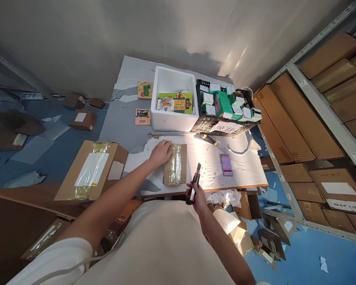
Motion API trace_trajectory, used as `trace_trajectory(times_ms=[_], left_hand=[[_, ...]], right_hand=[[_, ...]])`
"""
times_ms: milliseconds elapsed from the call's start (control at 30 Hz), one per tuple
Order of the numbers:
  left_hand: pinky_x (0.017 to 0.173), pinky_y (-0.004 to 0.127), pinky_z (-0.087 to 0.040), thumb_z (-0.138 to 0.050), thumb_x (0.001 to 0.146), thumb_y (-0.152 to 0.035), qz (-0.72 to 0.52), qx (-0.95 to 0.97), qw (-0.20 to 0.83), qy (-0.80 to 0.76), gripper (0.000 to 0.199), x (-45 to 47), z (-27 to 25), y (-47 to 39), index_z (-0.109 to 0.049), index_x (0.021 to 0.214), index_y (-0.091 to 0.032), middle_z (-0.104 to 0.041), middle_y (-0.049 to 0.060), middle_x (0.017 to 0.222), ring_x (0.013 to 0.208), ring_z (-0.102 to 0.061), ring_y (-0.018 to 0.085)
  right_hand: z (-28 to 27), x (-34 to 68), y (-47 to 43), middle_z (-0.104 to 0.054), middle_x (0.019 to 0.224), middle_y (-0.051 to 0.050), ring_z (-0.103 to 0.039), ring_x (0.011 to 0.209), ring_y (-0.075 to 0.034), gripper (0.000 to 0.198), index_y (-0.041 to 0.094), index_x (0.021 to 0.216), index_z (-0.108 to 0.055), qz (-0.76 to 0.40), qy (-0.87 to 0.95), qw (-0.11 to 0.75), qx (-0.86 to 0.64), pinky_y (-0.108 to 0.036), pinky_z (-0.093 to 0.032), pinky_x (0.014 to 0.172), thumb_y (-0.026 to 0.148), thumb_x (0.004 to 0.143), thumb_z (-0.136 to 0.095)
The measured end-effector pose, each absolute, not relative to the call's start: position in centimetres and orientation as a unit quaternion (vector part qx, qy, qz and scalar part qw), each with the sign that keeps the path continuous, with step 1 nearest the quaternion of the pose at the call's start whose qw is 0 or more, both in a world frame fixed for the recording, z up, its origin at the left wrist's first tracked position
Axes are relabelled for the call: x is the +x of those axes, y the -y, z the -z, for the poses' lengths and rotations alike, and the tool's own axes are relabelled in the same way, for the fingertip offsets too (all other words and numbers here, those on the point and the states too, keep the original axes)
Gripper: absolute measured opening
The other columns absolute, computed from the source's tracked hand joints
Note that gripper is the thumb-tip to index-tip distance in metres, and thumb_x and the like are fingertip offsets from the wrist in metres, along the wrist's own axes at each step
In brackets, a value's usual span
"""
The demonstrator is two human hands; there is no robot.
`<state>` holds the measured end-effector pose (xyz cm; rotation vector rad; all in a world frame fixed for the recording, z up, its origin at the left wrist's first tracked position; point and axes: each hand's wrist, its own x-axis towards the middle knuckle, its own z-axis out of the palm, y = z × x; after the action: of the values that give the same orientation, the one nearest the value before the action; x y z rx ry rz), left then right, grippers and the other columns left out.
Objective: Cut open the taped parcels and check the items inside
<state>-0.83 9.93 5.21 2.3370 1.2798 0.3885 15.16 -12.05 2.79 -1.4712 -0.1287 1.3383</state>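
A small cardboard box (175,166) sealed with clear tape lies near the table's front edge. My left hand (161,153) grips its far left edge, with the fingers partly out of sight behind it. In my right hand (199,196) is a red and black box cutter (194,183), its blade pointing away from me, just to the right of the box. Blade and box look apart. Beyond the box, a second cutter, yellow and black (208,139), rests on the table.
A white foam box (173,123) with colourful booklets and a black crate (206,126) of green-and-white cartons stand at the back. A purple blurred item (226,165) lies on the right. Left is a larger taped carton (90,170); shelving (323,118) with cartons stands right.
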Motion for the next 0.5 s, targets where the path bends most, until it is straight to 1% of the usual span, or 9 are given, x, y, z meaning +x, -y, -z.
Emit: trace_trajectory(times_ms=[33,67,167,233,367,433,500], left_hand=[[0.097,0.041,-0.041,-0.046,0.084,-0.034,-0.134,0.851,0.234,-0.451,0.052,-0.3,-4.9,-11.4,-0.048,0.132,-0.014,-0.049,0.015,0.137,0.125,-0.045,0.03],[0.098,0.041,-0.041,-0.048,0.081,-0.034,-0.119,0.849,0.253,-0.448,0.053,0.2,-4.5,-12.7,-0.049,0.131,-0.014,-0.049,0.014,0.137,0.125,-0.046,0.029],[0.093,0.039,-0.044,-0.052,0.078,-0.034,-0.085,0.836,0.292,-0.457,0.044,0.6,-3.0,-14.5,-0.06,0.117,-0.016,-0.063,0.012,0.121,0.113,-0.056,0.028],[0.091,0.039,-0.045,-0.049,0.08,-0.035,-0.091,0.822,0.29,-0.483,0.041,-0.1,-2.2,-14.1,-0.062,0.114,-0.017,-0.066,0.012,0.115,0.108,-0.058,0.028],[0.091,0.042,-0.045,-0.039,0.086,-0.039,-0.123,0.77,0.269,-0.566,0.047,-3.0,-1.6,-10.9,-0.058,0.118,-0.011,-0.064,0.016,0.117,0.108,-0.058,0.03],[0.087,0.039,-0.047,-0.04,0.086,-0.044,-0.159,0.732,0.284,-0.599,0.048,-4.4,-1.5,-8.4,-0.059,0.115,-0.012,-0.065,0.015,0.113,0.101,-0.062,0.028],[0.081,0.036,-0.05,-0.045,0.084,-0.048,-0.197,0.69,0.322,-0.618,0.045,-5.3,-1.3,-5.8,-0.061,0.11,-0.014,-0.067,0.012,0.108,0.092,-0.065,0.024]], right_hand=[[-2.7,14.5,12.7,-0.069,0.089,-0.005,-0.064,0.065,-0.016,0.048,0.021,0.095,-0.054,-0.585,0.029,0.548,-0.597,-0.029,-0.05,0.053,0.059,0.068,-0.07],[-2.7,13.9,13.2,-0.069,0.09,-0.005,-0.066,0.07,-0.018,0.05,0.023,0.096,-0.053,-0.604,0.009,0.55,-0.577,-0.031,-0.052,0.056,0.06,0.068,-0.07],[-2.5,12.5,13.3,-0.07,0.094,-0.005,-0.069,0.087,-0.024,0.053,0.026,0.101,-0.049,-0.627,-0.011,0.556,-0.545,-0.037,-0.055,0.063,0.063,0.068,-0.068],[-2.4,12.5,12.5,-0.07,0.095,-0.004,-0.068,0.093,-0.025,0.052,0.028,0.102,-0.048,-0.61,0.007,0.568,-0.553,-0.037,-0.055,0.066,0.064,0.069,-0.066],[-2.0,15.0,9.7,-0.068,0.097,-0.003,-0.067,0.095,-0.022,0.053,0.027,0.106,-0.047,-0.542,0.065,0.581,-0.603,-0.034,-0.056,0.069,0.064,0.071,-0.062],[-1.9,16.9,7.5,-0.067,0.099,-0.004,-0.066,0.094,-0.02,0.055,0.025,0.107,-0.047,-0.509,0.099,0.586,-0.623,-0.033,-0.056,0.071,0.064,0.07,-0.061],[-1.9,18.8,4.9,-0.066,0.099,-0.005,-0.066,0.092,-0.019,0.056,0.023,0.106,-0.048,-0.492,0.136,0.58,-0.635,-0.031,-0.055,0.072,0.063,0.069,-0.063]])
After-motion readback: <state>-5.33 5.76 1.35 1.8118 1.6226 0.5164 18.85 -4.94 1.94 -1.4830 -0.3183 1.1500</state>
